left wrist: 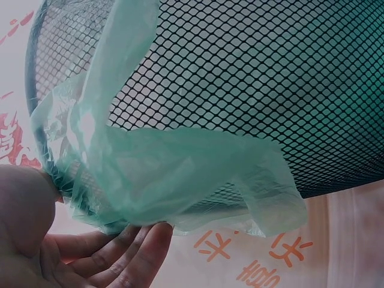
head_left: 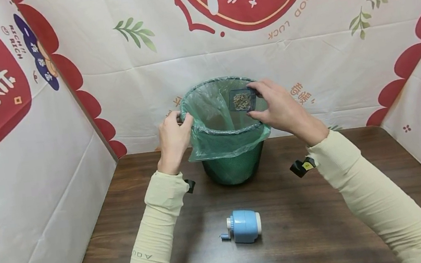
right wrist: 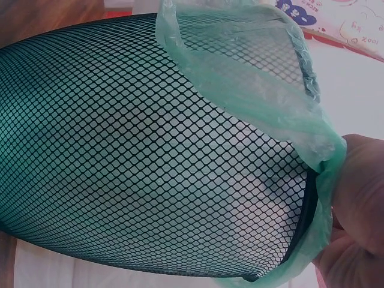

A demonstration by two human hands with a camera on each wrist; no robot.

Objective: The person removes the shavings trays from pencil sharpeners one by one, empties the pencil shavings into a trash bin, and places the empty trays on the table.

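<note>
A green mesh wastebasket [head_left: 234, 171] stands at the back of the table, lined with a thin green plastic bag [head_left: 228, 144] folded over its rim. My left hand [head_left: 175, 136] grips the rim and bag at the left side; in the left wrist view its fingers [left wrist: 141, 255] curl beneath the rim. Between thumb and fingers, my right hand [head_left: 281, 105] pinches a small clear dark-tinted shavings tray [head_left: 231, 93] over the basket's mouth. The tray is tilted, with pencil shavings [head_left: 242, 101] showing in it. The right wrist view shows only part of that hand beside the rim; the tray is hidden there.
A light blue hand-crank pencil sharpener [head_left: 245, 226] lies on the dark wooden table [head_left: 308, 225], nearer me than the basket. Printed white cloth [head_left: 117, 99] hangs close behind the basket and along both sides of the table.
</note>
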